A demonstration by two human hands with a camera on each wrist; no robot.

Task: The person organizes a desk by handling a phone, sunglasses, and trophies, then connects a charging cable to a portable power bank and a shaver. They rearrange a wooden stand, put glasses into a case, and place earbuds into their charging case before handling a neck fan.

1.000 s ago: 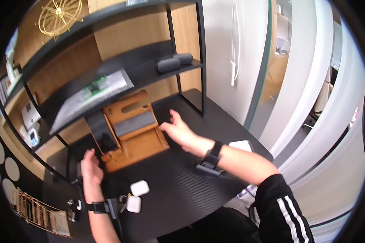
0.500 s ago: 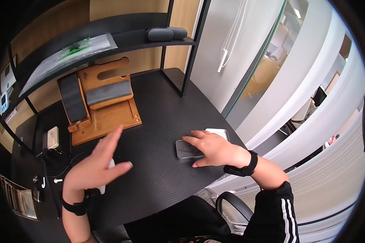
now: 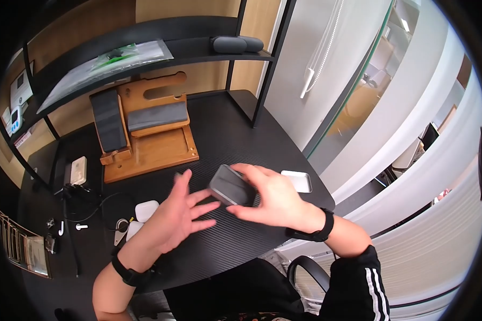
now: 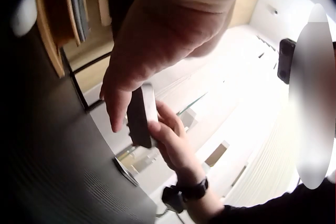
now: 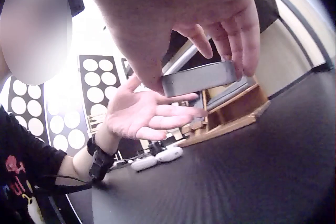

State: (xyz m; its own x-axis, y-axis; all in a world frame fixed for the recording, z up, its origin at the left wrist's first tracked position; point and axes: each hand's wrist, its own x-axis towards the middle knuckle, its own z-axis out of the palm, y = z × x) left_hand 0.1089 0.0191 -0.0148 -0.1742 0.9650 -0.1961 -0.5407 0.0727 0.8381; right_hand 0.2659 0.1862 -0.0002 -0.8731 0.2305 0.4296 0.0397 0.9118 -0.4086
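My right hand (image 3: 276, 200) grips a flat rectangular case (image 3: 231, 185) with rounded corners, a dark face and silver-grey sides, thumb along one edge and fingers along the other. The right wrist view shows the case (image 5: 199, 79) held above the black desk. Close on its left is my left hand (image 3: 172, 220), palm up with the fingers spread and fingertips right by the case's edge. In the left wrist view the case (image 4: 140, 116) partly overlaps the left fingers. A shallow white tray-like piece (image 3: 300, 182) lies on the desk beyond my right hand.
A wooden desk stand (image 3: 150, 155) with dark pads stands at the back left. White earbud cases (image 3: 147, 209) lie beside my left forearm, with loose earbuds (image 3: 81, 227), a cable and an off-white block (image 3: 78, 170) further left. A black shelf (image 3: 198, 60) spans the back.
Both hands came from around the wooden stand. My right hand reached down to the case at the right, then raised it and brought it left. My left hand turned palm up and moved towards it.
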